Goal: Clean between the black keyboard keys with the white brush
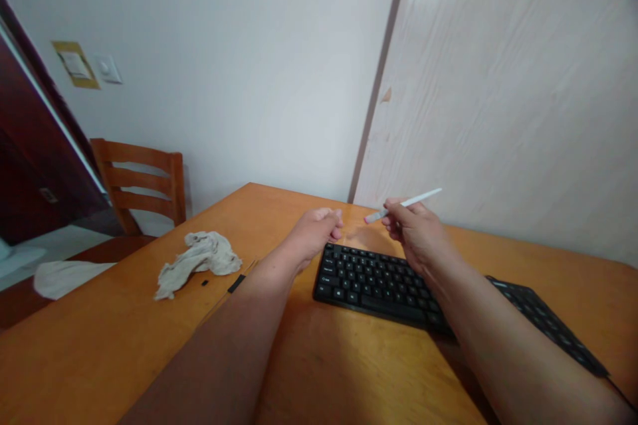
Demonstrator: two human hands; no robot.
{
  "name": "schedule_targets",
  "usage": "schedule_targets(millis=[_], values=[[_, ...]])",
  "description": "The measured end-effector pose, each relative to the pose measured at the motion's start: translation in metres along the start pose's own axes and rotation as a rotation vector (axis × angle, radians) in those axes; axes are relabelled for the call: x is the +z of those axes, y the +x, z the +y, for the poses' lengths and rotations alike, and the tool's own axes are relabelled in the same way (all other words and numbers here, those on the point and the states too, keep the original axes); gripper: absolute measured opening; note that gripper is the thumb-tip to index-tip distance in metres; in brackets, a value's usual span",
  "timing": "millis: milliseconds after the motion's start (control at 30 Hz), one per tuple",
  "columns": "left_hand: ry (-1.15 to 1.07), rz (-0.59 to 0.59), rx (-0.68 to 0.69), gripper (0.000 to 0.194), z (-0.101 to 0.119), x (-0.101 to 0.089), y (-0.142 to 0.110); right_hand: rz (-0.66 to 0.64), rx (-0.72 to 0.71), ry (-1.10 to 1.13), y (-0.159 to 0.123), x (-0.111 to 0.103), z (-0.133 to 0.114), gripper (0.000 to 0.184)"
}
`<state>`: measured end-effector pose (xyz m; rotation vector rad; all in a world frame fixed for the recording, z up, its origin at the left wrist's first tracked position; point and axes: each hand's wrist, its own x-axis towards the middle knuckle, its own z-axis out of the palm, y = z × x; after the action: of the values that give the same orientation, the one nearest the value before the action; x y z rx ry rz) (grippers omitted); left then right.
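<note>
Above the far edge of the black keyboard, my right hand is closed around a slim white stick with a pink tip. The stick slants, its pink end low and toward the left, its thin end up to the right. My left hand is curled shut beside the keyboard's far left corner, thumb against the fingers. Whether anything is in those fingers, I cannot make out. My right forearm hides part of the keyboard's right side.
A crumpled pale cloth lies left on the wooden table, near a small black piece and a thin stick with a black block. A second black keyboard lies right. A wooden chair stands beyond; a wall backs the table.
</note>
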<state>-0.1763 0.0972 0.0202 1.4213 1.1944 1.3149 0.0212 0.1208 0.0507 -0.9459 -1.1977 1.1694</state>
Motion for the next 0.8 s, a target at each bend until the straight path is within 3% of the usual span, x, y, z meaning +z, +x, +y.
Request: schedule_targets(millis=[100,233,367,533,800], values=[[0.005,0.122,-0.008,0.032,-0.009,-0.004,0.004,-0.123,-0.033,-0.151,-0.005,0.004,-0.002,0.031],[-0.010,0.187,-0.048,0.028,-0.017,-0.007,0.004,-0.217,-0.081,-0.295,-0.013,0.010,-0.004,0.030],[-0.019,0.226,-0.065,0.028,-0.025,-0.008,0.003,-0.264,-0.155,-0.554,-0.013,0.009,0.001,0.020],[0.031,0.258,-0.041,0.029,-0.035,-0.008,0.005,-0.430,-0.318,-0.848,-0.014,0.005,0.010,0.012],[0.066,0.261,-0.038,0.031,-0.045,-0.005,0.007,-0.472,-0.405,-1.026,-0.026,0.010,0.005,0.013]])
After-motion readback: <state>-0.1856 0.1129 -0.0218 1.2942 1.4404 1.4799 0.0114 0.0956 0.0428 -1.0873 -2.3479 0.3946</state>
